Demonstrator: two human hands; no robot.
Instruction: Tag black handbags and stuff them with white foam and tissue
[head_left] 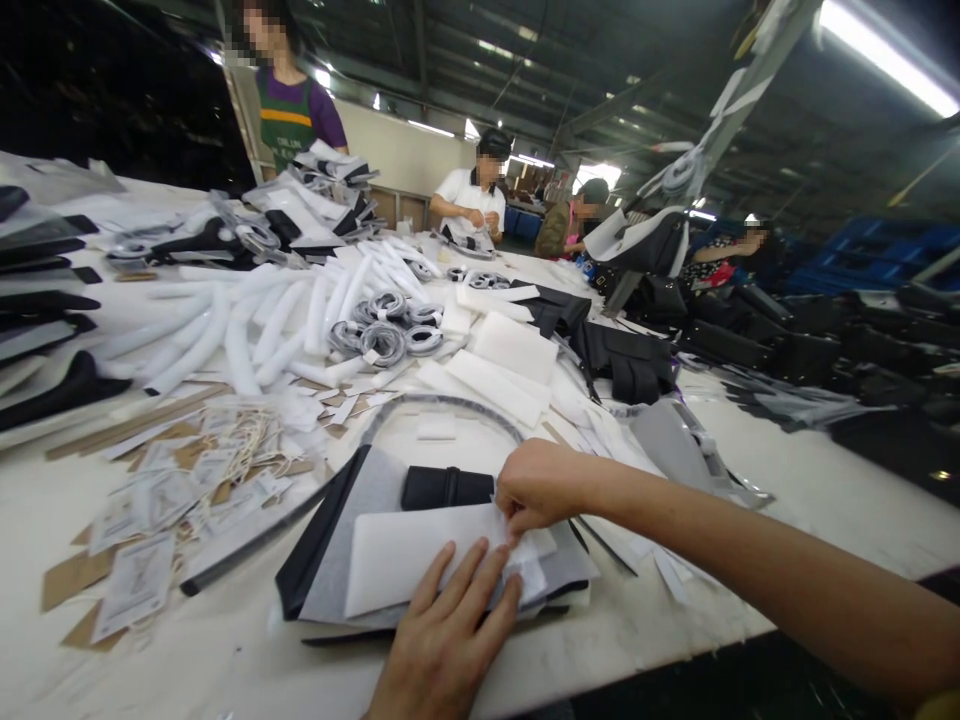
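A black bag (296,560) lies flat in front of me, partly covered with grey-white tissue, its wrapped handle (442,402) arching away from me. Across it rests a white foam sheet (397,550). My left hand (457,625) presses on the sheet's near edge with fingers spread. Over the sheet's right end, my right hand (529,490) has its fingers pinched at a thin translucent piece; what exactly they hold is too small to make out. A black strap piece (450,487) with a band shows just beyond the sheet.
Tags with strings (150,510) lie at the left. Beyond are white foam tubes (240,330), coiled cords (382,335), foam sheets (510,350) and black bags (630,360). Several people stand or sit around the far side.
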